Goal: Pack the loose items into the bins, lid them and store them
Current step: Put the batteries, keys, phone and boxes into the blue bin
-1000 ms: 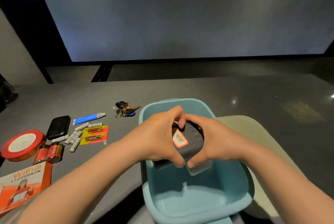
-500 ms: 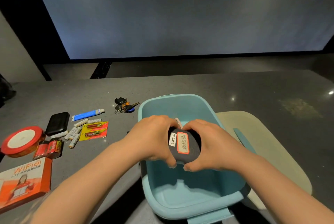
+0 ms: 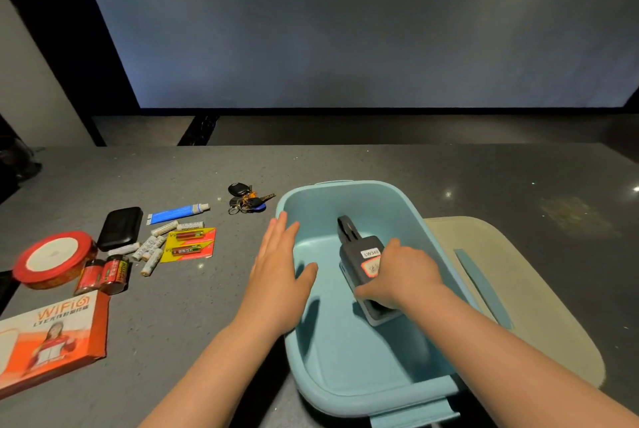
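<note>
Pale blue bin (image 3: 349,389), and at three o'clock a beige lid (image 3: 539,306) striped blue. Nine o'clock: red-rimmed tape roll (image 3: 52,260), red-and-black batteries (image 3: 103,273), yellow-and-red battery card (image 3: 189,243), orange box (image 3: 48,334), blue tube (image 3: 178,212), black case (image 3: 120,227).

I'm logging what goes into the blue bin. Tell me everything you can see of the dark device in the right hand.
The dark device is a dark grey, blocky gadget of plastic look, with a black clip-like part at its far end. A white label reading LW349 and a red-bordered sticker sit on its top. It lies tilted inside the blue bin, over the right part of the floor, its near end in a pale sleeve or base. The right hand holds it from the right; the left hand does not touch it.
</note>
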{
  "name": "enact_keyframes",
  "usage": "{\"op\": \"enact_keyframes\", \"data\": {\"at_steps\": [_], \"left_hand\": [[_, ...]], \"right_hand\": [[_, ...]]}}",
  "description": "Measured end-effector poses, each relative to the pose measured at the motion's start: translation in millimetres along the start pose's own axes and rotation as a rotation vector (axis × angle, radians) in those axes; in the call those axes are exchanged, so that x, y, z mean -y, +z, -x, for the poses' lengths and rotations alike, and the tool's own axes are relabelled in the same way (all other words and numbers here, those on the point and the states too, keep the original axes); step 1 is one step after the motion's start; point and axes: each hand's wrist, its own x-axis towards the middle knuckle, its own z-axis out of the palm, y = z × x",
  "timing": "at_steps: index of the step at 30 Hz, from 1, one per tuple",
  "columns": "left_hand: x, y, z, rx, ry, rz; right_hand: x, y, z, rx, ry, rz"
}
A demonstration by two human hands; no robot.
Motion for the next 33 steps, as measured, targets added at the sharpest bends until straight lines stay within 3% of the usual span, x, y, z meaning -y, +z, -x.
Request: {"op": "enact_keyframes", "data": {"at_steps": [4,10,20,24,27,31,33], "left_hand": [[3,2,0,-0.011,0.005,0.041],[5,2,1,-0.026,-0.009,0.098],[4,0,4,-0.008,-0.040,0.166],[-2,-1,6,-0.085,-0.045,0.175],[7,-18,21,-0.254,-0.021,0.216],[60,-63,53,-0.466,-0.110,0.155],[92,-92,67,-0.522,-0.185,0.085]], "right_hand": [[1,6,-5,0.034,0.021,0.056],[13,17,-13,-0.035,-0.092,0.066],[14,20,-20,-0.047,0.033,0.077],[16,14,-12,0.005,0.019,0.050],[23,-7,0,-0.141,-0.124,0.040],[75,-50,32,-0.431,-0.459,-0.373],[118,-55,47,-0.477,-0.631,-0.432]]}}
